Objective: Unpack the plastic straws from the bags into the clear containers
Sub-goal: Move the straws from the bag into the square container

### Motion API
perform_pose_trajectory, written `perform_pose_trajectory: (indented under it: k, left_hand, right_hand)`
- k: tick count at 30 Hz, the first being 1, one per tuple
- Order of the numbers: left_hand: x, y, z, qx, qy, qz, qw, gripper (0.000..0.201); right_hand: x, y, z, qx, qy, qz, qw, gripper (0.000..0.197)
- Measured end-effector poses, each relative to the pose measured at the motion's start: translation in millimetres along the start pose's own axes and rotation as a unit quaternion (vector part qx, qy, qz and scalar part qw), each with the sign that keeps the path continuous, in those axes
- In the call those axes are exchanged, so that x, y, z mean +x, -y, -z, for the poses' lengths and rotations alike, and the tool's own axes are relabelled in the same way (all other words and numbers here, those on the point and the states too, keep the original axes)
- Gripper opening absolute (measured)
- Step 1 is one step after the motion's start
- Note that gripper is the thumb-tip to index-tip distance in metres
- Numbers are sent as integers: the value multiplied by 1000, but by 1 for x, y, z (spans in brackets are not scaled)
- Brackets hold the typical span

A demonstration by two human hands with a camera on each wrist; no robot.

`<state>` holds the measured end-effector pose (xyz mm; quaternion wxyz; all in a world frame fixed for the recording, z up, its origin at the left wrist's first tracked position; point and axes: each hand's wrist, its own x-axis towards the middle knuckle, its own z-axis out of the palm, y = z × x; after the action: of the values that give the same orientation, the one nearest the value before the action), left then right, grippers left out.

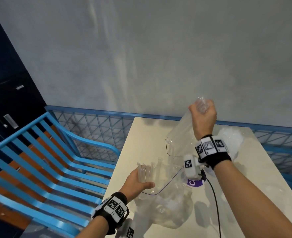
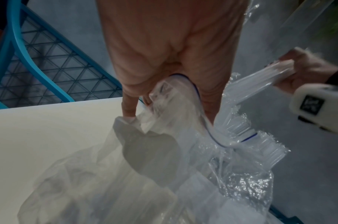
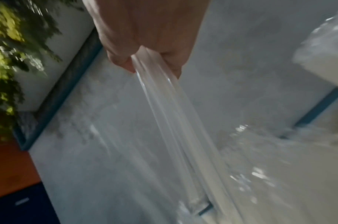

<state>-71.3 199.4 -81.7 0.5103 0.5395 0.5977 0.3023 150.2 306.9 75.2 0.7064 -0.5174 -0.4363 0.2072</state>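
Note:
My right hand (image 1: 203,115) is raised over the white table (image 1: 255,182) and grips the closed end of a clear zip bag (image 1: 179,136), which hangs mouth down. In the right wrist view the right hand (image 3: 150,33) pinches that bag (image 3: 170,113). Lower down, my left hand (image 1: 136,182) lies palm up with fingers curled round a bunch of clear bendy straws (image 1: 146,170) at the bag's mouth. The left wrist view shows the left hand (image 2: 173,53), the blue zip rim (image 2: 200,112) and the straws (image 2: 260,136). I cannot make out any clear container.
Crumpled clear bags (image 1: 169,208) lie on the table's near part, beside a purple label (image 1: 195,183). More crumpled plastic (image 1: 231,138) sits at the back right. A black cable (image 1: 215,203) hangs from my right wrist. A blue slatted bench (image 1: 47,160) stands left of the table.

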Motion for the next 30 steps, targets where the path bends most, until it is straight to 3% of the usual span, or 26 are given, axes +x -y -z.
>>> perform_pose_trajectory:
  k: [7, 13, 20, 23, 25, 28, 29, 30]
  left_hand:
    - [0, 3, 0, 2, 1, -2, 1000, 56]
    - [2, 2, -2, 0, 3, 2, 1000, 61]
    - [4, 0, 3, 14, 1, -6, 1000, 56]
    - [3, -1, 4, 19, 5, -8, 1000, 55]
    - [4, -1, 5, 19, 7, -8, 1000, 55]
    - [4, -1, 6, 16, 8, -6, 1000, 56]
    - [3, -2, 6, 13, 9, -5, 1000, 56]
    - [3, -1, 6, 11, 10, -5, 1000, 56]
  right_hand:
    - [-12, -5, 7, -44, 21, 68, 996, 29]
    - [-29, -20, -9, -134, 144, 166, 966, 52]
    - [-24, -34, -24, -186, 168, 221, 943, 16]
    - [-25, -53, -29, -258, 225, 170, 924, 8]
    - [-26, -67, -29, -359, 302, 103, 877, 15]
    - [-29, -76, -26, -546, 414, 69, 726, 47]
    - [-29, -75, -25, -556, 430, 63, 709, 58]
    - [-29, -70, -24, -540, 436, 55, 718, 66]
